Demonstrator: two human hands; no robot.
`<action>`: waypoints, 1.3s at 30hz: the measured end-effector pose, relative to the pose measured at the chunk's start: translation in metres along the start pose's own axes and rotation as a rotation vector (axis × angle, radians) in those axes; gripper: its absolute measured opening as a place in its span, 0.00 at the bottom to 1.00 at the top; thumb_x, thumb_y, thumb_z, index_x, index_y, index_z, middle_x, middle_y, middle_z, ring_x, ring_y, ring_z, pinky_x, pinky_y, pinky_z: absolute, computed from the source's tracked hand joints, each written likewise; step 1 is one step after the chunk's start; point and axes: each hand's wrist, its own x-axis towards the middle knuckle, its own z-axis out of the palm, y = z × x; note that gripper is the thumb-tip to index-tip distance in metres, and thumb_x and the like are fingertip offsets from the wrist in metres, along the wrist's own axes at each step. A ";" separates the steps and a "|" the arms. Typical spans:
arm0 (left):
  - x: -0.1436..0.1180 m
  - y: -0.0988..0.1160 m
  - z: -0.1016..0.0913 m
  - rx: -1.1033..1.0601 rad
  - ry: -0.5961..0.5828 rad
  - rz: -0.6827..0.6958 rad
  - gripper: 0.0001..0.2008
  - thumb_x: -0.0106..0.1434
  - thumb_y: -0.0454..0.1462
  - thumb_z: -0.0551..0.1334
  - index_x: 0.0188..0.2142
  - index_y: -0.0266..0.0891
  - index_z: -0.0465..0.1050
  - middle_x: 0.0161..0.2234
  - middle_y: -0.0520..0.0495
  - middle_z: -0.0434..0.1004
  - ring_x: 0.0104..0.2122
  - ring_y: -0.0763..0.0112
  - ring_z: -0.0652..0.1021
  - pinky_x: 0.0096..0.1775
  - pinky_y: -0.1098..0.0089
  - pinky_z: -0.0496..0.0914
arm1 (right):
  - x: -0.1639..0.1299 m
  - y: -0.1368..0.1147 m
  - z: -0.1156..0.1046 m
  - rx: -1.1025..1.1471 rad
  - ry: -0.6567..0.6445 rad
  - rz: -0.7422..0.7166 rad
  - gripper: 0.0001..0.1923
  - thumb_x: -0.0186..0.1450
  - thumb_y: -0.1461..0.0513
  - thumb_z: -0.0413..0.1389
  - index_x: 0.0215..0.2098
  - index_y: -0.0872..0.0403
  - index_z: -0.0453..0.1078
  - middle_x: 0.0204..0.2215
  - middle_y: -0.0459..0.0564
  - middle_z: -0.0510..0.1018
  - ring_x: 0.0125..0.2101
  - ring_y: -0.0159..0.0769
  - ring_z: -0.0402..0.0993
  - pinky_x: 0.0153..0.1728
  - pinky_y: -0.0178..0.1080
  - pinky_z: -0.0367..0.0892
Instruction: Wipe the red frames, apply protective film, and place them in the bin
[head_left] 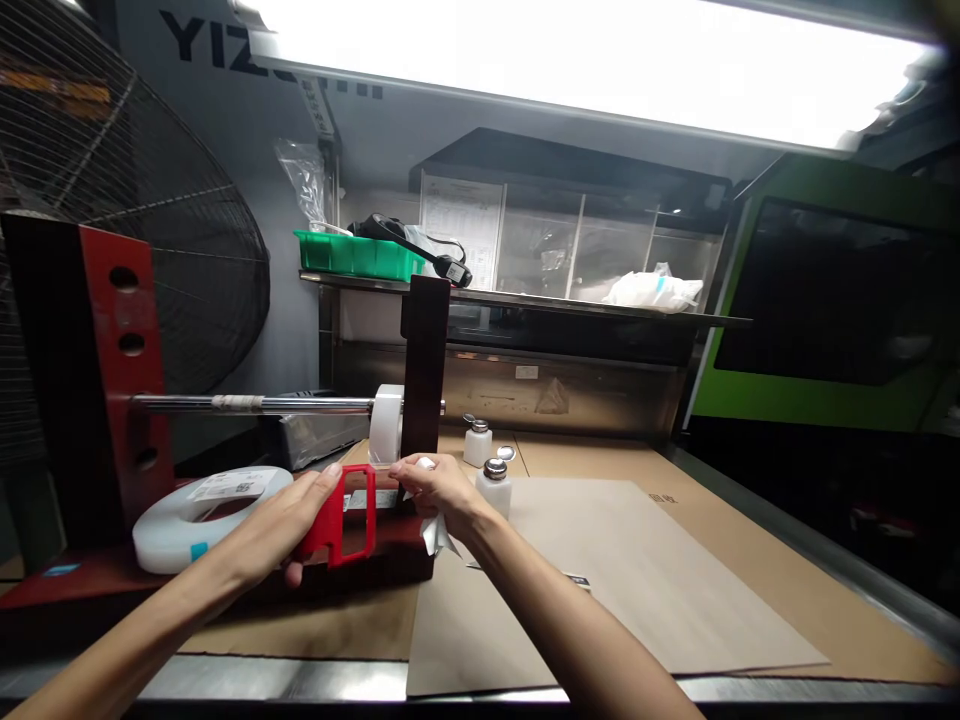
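My left hand [300,510] is closed on a red plastic frame [358,512] with a rectangular opening, held upright. My right hand [442,490] has its thumb and fingertips pinched beside the frame's upper right corner, at the lower edge of a roll of clear film [386,425]. A crumpled white wipe [435,537] sticks out of that hand. Whether the fingertips also grip the film's end, I cannot make out. The roll hangs on a metal rod [300,405] of a dark red stand [425,370].
A larger film roll [161,525] lies flat on the stand's base. Two white pump bottles [493,492] with metal tops stand behind my right hand. Brown cardboard [637,570] covers the bench. Above is a shelf [540,300] with a green bin [352,257]; a large fan [187,220] stands left.
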 end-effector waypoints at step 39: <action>0.008 0.018 0.016 0.065 -0.157 -0.059 0.33 0.49 0.63 0.55 0.37 0.37 0.68 0.15 0.54 0.64 0.14 0.73 0.66 0.12 0.76 0.62 | -0.053 0.024 0.018 -0.062 0.130 -0.023 0.08 0.49 0.61 0.59 0.20 0.56 0.65 0.12 0.37 0.63 0.14 0.21 0.51 0.16 0.31 0.46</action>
